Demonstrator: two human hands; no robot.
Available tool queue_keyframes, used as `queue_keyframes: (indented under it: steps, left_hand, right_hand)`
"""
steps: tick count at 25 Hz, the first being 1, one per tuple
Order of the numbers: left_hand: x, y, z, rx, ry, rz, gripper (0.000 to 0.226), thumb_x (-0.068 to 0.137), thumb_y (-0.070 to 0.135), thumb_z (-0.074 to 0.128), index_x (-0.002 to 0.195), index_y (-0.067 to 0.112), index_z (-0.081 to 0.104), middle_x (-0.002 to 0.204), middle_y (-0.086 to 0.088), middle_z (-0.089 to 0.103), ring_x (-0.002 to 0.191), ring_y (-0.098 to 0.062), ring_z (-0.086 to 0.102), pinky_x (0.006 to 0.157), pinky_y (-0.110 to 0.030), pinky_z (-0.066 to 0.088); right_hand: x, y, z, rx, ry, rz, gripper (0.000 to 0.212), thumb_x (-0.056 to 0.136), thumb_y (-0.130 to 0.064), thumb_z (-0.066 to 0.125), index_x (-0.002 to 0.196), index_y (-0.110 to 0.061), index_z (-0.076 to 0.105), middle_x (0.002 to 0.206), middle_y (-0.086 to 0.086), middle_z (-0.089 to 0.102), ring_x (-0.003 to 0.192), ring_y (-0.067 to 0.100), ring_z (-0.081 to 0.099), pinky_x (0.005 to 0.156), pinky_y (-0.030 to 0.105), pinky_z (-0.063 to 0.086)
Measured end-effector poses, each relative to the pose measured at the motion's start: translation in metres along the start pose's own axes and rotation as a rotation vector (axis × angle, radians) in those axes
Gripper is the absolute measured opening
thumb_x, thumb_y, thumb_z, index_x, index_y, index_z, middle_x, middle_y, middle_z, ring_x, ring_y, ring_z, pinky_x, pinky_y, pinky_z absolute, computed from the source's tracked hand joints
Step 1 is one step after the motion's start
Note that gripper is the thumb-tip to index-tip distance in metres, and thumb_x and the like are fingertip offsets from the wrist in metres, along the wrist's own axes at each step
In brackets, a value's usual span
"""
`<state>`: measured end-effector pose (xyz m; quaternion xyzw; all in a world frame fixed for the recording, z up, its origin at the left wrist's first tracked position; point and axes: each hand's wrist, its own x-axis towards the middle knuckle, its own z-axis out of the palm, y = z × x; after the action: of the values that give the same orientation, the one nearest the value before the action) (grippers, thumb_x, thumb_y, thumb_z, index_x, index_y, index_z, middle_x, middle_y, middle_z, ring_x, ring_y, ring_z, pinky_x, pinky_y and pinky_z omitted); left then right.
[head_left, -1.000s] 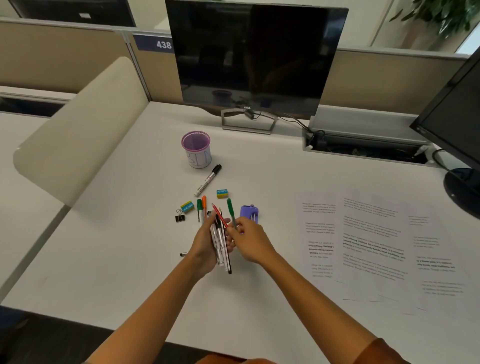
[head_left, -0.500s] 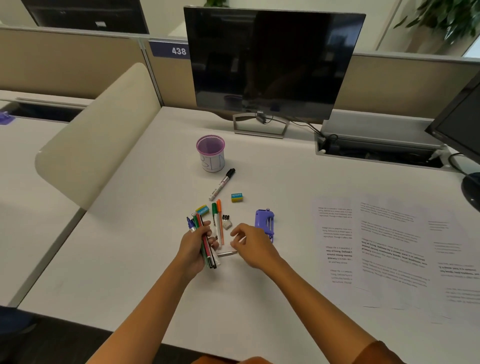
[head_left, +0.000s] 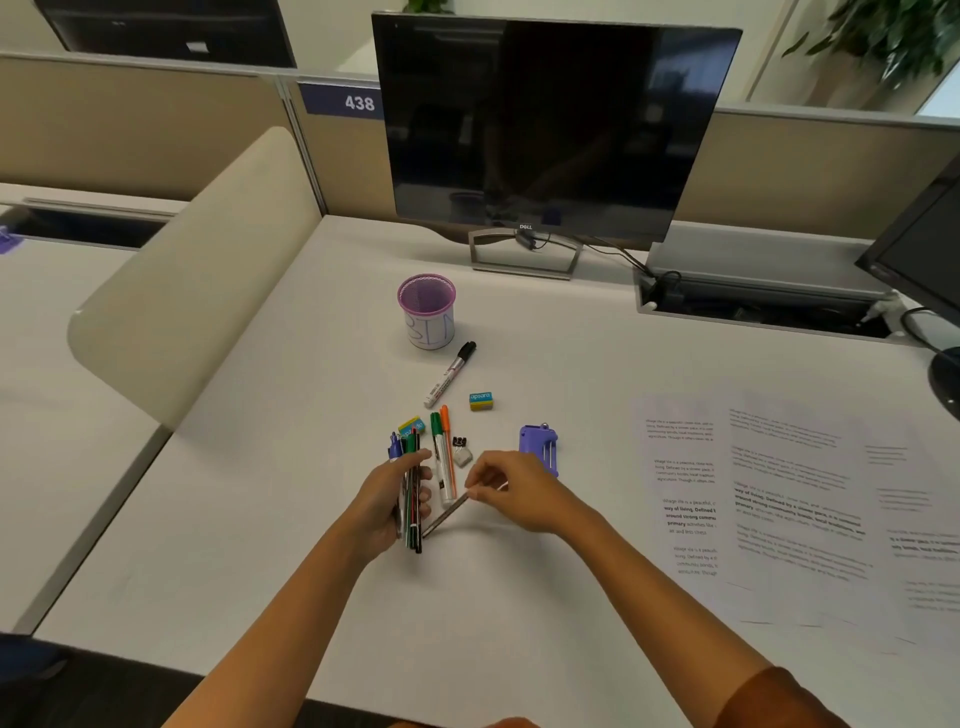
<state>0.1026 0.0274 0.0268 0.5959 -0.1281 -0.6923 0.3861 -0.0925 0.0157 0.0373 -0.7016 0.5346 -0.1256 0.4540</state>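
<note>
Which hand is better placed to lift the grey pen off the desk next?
Right: the right hand pinches the grey pen at its far end; the left hand is full, gripping a bundle of pens.

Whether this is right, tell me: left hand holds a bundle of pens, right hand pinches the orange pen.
One slip. In the head view the left hand holds the bundle of pens, but the right hand pinches a slim grey pen; the orange pen lies loose on the desk.

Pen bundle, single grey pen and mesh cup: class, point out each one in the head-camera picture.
Pen bundle (head_left: 414, 530): head view, lower ends of the shafts.
Single grey pen (head_left: 447, 515): head view, middle of its barrel.
Mesh cup (head_left: 430, 327): head view, white front wall.
</note>
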Motion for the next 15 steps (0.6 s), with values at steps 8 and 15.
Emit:
queue_keyframes:
  steps: [8,15]
  left_hand:
    - [0.0,-0.02,0.027,0.03,-0.218,-0.07,0.049,0.093,0.051,0.054,0.108,0.006,0.066,0.078,-0.01,0.059,0.06,-0.021,0.053,0.054,-0.032,0.049]
    - [-0.004,-0.019,0.045,0.012,-0.278,-0.101,0.049,0.091,0.046,0.062,0.113,0.003,0.066,0.074,-0.009,0.058,0.057,-0.021,0.055,0.056,-0.032,0.05]
  right_hand:
    - [0.018,-0.031,-0.026,0.216,0.099,0.007,0.02,0.09,-0.027,0.068,0.104,-0.013,0.072,0.092,0.001,0.072,0.08,0.008,0.066,0.068,0.013,0.051]
    - [0.02,-0.021,-0.029,0.357,0.317,0.129,0.015,0.092,-0.03,0.063,0.102,-0.021,0.067,0.095,-0.002,0.071,0.085,0.011,0.066,0.07,0.017,0.05]
